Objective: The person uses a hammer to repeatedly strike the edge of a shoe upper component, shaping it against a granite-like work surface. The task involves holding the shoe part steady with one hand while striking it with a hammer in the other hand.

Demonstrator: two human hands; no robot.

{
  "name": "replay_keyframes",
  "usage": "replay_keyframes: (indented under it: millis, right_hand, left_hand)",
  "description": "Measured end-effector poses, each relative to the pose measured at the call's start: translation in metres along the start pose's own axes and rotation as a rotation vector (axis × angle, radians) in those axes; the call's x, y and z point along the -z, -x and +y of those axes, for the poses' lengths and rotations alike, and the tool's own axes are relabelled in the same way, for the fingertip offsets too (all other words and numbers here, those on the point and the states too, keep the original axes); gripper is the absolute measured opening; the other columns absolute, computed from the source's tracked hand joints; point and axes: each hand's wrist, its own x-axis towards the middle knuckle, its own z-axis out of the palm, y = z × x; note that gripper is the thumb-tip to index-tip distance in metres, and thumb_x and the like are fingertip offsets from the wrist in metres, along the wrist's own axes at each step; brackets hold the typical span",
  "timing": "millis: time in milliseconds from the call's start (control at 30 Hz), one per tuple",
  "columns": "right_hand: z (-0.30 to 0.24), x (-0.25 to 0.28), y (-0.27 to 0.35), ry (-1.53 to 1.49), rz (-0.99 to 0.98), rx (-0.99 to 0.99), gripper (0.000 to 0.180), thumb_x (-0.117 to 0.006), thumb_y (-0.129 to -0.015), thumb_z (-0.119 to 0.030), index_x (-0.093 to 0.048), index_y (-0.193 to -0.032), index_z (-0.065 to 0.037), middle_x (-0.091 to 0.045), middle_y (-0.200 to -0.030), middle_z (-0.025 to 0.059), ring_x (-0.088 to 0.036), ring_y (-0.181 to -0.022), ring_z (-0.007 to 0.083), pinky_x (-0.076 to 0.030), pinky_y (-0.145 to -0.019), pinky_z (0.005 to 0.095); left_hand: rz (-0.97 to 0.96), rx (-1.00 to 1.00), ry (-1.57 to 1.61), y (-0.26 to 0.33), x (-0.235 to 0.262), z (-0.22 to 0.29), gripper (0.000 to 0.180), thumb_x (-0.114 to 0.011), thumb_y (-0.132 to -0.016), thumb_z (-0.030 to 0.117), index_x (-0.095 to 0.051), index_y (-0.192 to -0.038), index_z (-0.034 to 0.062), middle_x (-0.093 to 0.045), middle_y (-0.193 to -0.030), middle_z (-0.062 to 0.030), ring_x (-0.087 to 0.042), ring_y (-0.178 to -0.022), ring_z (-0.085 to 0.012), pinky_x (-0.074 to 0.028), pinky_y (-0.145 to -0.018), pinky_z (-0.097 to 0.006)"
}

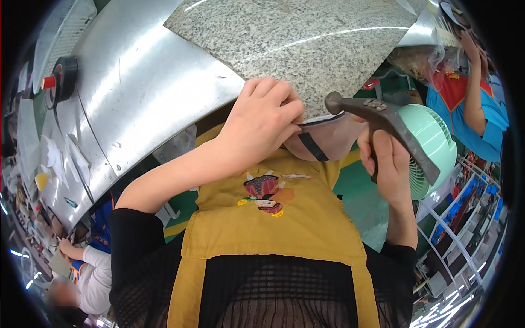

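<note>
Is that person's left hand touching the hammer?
Apart. The head view shows it: a strip of speckled stone slab is visible between the left hand and the rounded end of the hammer.

The head view looks steeply down from the person's head through a wide fisheye lens, close over the yellow apron (pixel 235 235) at lower middle. The left hand (pixel 261 117) shows just above the frame's centre, the right hand (pixel 389 164) right of it, the granite slab (pixel 295 44) at upper middle.
</note>
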Motion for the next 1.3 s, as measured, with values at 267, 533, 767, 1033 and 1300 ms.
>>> replay_keyframes:
  millis: [267, 533, 767, 1033, 1300]
  right_hand:
    - [0.005, 0.01, 0.012, -0.114, 0.12, 0.081, 0.039, -0.031, -0.101, -0.023, -0.047, -0.121, 0.006, -0.046, -0.073, 0.0014, -0.038, -0.05, 0.0031, -0.031, -0.043, 0.0177]
    - [0.005, 0.012, 0.01, 0.098, 0.03, -0.004, 0.023, -0.049, -0.093, -0.01, -0.053, -0.114, -0.001, -0.054, -0.08, 0.0051, -0.052, -0.067, 0.0119, -0.041, -0.061, 0.0231]
    - [0.003, 0.002, 0.0, 0.358, 0.025, 0.2, 0.022, -0.05, -0.091, -0.007, -0.051, -0.112, -0.002, -0.057, -0.093, 0.0135, -0.057, -0.083, 0.0293, -0.045, -0.072, 0.0306]
    - [-0.018, 0.001, -0.005, 0.305, 0.032, 0.205, 0.013, -0.044, -0.095, -0.011, -0.048, -0.097, 0.001, -0.044, -0.073, 0.0036, -0.039, -0.065, 0.0127, -0.036, -0.06, 0.027]
    - [-0.027, 0.009, -0.015, 0.446, -0.097, 0.217, 0.021, -0.052, -0.088, -0.005, -0.052, -0.109, 0.0, -0.057, -0.085, 0.0143, -0.055, -0.074, 0.0316, -0.045, -0.062, 0.0342]
  left_hand:
    - [-0.425, 0.174, 0.606, -0.012, 0.022, 0.03, 0.013, -0.06, -0.086, 0.014, -0.052, -0.091, 0.0047, -0.056, -0.081, -0.0096, -0.057, -0.079, -0.0276, -0.045, -0.07, -0.037]
    - [-0.122, 0.115, 0.097, -0.032, -0.014, 0.013, 0.011, -0.061, -0.082, 0.014, -0.057, -0.09, 0.0072, -0.056, -0.077, -0.008, -0.058, -0.075, -0.0268, -0.047, -0.065, -0.036]
    - [-0.026, 0.037, 0.014, -0.021, -0.009, 0.005, 0.011, -0.062, -0.079, 0.011, -0.063, -0.09, 0.0099, -0.055, -0.081, -0.0055, -0.057, -0.072, -0.0231, -0.048, -0.062, -0.033]
    - [0.068, -0.372, -0.233, -0.015, -0.014, -0.01, 0.022, -0.061, -0.071, 0.007, -0.062, -0.092, 0.0076, -0.052, -0.08, -0.0015, -0.054, -0.072, -0.0169, -0.046, -0.057, -0.028]
    - [0.053, -0.476, -0.268, -0.017, -0.014, -0.021, 0.028, -0.061, -0.069, 0.008, -0.059, -0.097, 0.0072, -0.049, -0.081, -0.0016, -0.051, -0.069, -0.0154, -0.042, -0.056, -0.027]
